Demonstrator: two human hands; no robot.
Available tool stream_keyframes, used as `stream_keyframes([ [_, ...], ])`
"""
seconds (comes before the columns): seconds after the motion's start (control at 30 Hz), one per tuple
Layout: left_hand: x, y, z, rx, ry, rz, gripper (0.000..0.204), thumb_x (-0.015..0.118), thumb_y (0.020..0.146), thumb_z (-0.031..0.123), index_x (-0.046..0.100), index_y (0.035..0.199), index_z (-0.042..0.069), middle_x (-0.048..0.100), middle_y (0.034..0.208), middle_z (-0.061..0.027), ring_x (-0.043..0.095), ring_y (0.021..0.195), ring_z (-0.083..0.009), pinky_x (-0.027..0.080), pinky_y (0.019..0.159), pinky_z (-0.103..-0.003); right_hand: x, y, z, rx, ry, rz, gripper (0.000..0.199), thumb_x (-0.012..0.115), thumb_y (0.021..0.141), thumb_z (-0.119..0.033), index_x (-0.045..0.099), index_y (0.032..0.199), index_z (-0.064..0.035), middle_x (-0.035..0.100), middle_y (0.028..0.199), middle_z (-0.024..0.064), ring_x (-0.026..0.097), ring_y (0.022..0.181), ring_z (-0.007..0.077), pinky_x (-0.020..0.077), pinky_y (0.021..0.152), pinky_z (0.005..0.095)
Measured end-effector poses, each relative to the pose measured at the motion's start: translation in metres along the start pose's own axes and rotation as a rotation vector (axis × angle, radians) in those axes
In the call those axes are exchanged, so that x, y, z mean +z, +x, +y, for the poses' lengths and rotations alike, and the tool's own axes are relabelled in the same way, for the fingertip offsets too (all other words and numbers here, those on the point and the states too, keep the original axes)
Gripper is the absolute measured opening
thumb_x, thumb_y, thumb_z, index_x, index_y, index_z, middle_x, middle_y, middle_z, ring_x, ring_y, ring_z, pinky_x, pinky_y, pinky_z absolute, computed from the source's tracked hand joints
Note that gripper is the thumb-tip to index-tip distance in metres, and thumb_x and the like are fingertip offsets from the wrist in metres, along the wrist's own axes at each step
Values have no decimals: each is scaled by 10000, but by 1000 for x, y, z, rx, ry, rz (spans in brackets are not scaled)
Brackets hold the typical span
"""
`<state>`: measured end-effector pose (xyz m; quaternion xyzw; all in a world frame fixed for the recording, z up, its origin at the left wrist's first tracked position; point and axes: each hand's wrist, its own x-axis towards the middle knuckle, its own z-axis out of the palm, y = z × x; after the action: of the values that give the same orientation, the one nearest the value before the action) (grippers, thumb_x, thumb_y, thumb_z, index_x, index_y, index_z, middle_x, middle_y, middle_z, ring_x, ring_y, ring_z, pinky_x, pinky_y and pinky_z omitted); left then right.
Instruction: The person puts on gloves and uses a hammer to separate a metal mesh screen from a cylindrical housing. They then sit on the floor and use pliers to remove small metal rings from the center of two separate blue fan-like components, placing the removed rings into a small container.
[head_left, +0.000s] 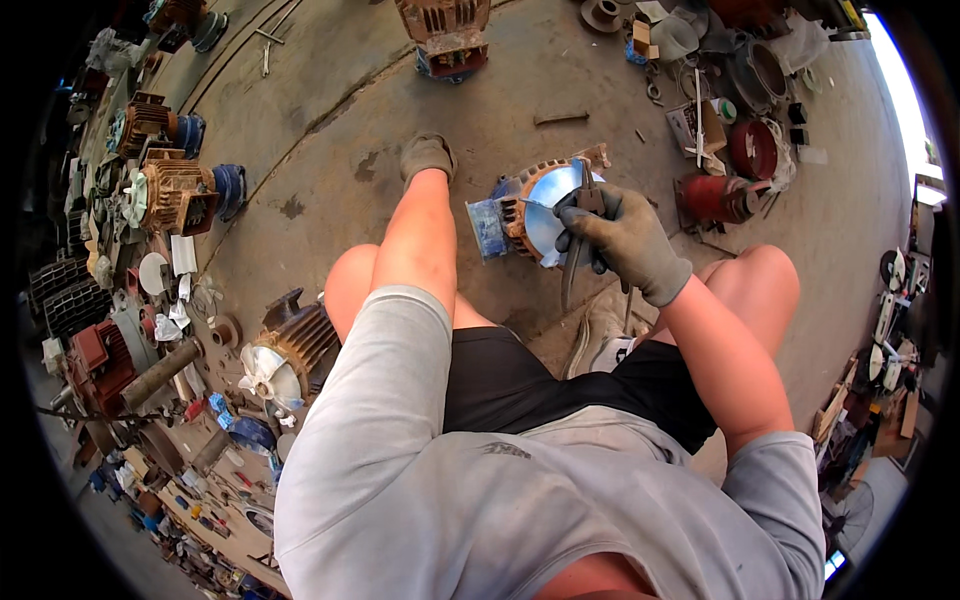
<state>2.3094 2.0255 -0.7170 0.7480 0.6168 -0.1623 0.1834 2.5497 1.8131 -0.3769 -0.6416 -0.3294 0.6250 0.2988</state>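
In front of me on the floor lies an electric motor with rusty fins, a bright silver round end face (546,215) and a blue box (488,229) on its left side. My right hand (632,238), in a grey-and-black work glove, is closed around dark-handled pliers (572,272) over that silver face. A thin metal tip shows left of the fingers; the glove covers part of the tool. Stretched forward, my gloved left hand (428,158) is low over the floor, left of the motor and apart from it. Its fingers are mostly hidden behind the back of the glove.
A bolt-like rod (562,118) lies beyond the motor. Another rusty motor (445,35) stands farther ahead. More motors (180,195), including one with a white fan (270,375), line the left. A red motor (715,198) and a red drum (752,150) stand right.
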Motion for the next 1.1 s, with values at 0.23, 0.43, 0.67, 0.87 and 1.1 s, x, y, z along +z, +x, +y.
stream_keyframes([
  [0.23, -31, -15, 22, 42, 156, -202, 427, 654, 1027, 257, 655, 1447, 177, 493, 1635, -86, 577, 1417, -256, 562, 1062, -434, -9, 2, 3, -41, -3, -9, 198, 747, 959, -205, 758, 1021, -18, 731, 848, 29, 642, 671, 83, 500, 576, 266],
  [0.43, -30, -24, 1, 121, 269, -207, 420, 622, 1042, 240, 649, 1453, 164, 533, 1599, -92, 584, 1401, -275, 546, 1092, -435, -12, 5, 0, -7, 43, -78, 186, 745, 959, -199, 752, 999, -17, 733, 828, 26, 670, 698, 87, 519, 597, 273],
  [0.67, -20, -19, 6, 289, 500, -132, 468, 638, 1019, 149, 631, 1483, 215, 520, 1609, -93, 527, 1452, -292, 510, 1142, -420, -14, 13, 9, -53, 70, -117, 237, 741, 971, -210, 732, 1072, 4, 711, 841, 38, 604, 590, 71, 468, 471, 230],
  [0.87, -47, -28, -4, 190, 61, -108, 425, 691, 926, 137, 709, 1347, 193, 649, 1450, -136, 623, 1327, -319, 518, 1106, -414, -19, 17, 9, -34, 41, -123, 212, 751, 961, -207, 754, 1023, -4, 752, 855, 52, 663, 669, 93, 523, 565, 272],
  [1.1, -103, -45, -44, 41, -794, -394, 204, 691, 896, 90, 712, 1099, 88, 748, 1014, -103, 724, 953, -250, 607, 855, -371, -17, 14, 4, 22, 51, -114, 210, 753, 956, -215, 773, 1020, -17, 771, 851, 51, 681, 691, 94, 541, 614, 280],
])
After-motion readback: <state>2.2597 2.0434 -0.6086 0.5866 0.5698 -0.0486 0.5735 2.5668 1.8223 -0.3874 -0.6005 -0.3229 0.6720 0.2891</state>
